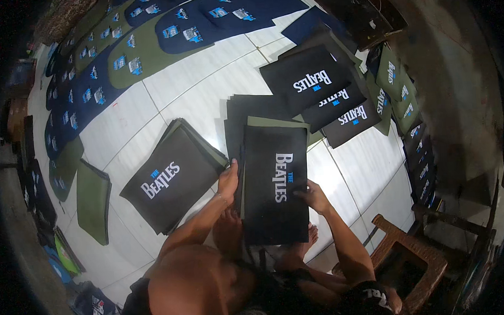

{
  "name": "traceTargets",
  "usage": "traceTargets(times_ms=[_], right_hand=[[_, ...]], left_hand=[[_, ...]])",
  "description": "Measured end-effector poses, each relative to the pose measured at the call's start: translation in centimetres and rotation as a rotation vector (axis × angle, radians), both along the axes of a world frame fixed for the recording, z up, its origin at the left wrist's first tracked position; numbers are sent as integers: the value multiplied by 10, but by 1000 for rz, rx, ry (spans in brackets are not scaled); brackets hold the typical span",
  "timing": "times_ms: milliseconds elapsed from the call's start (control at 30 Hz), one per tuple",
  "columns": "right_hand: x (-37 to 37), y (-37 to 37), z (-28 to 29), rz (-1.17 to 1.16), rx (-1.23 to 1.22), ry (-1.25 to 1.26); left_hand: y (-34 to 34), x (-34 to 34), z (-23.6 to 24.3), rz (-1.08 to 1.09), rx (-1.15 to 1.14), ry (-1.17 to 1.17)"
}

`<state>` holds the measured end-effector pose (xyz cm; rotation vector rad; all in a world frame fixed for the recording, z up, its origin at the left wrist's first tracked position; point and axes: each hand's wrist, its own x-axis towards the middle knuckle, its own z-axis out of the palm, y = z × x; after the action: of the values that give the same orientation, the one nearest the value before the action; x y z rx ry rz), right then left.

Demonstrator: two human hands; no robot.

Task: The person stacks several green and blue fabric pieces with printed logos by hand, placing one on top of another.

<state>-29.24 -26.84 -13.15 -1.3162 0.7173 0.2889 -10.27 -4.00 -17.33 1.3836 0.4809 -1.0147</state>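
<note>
Black printed sheet [266,168] tops a stack [273,123]; right hand [315,198] pinches its right edge, left hand [228,183] curls partly closed at the stack's left side, hold unclear.

White capitals with a small blue word run sideways on the middle black sheet [263,168], slant across the left black sheet [172,185] and lie upside down on the far-right black sheets [280,79]. Green sheets [393,88] at the right bear similar print. Prints on far-left navy pieces [203,26] are too small to read.
</note>
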Motion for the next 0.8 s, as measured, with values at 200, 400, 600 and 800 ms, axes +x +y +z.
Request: traceTargets(times_ms=[200,400,600,800], right_hand=[[1,-20,44,17,128,235],[-37,-50,25,9,73,318],[-43,-106,88,115,-49,245],[-5,-122,187,219,-215,237]], left_hand=[[-12,-1,9,16,117,-32],[-8,-5,-7,-16,216,-147],[-10,-1,6,-80,294,-184],[-17,6,15,-55,392,-98]])
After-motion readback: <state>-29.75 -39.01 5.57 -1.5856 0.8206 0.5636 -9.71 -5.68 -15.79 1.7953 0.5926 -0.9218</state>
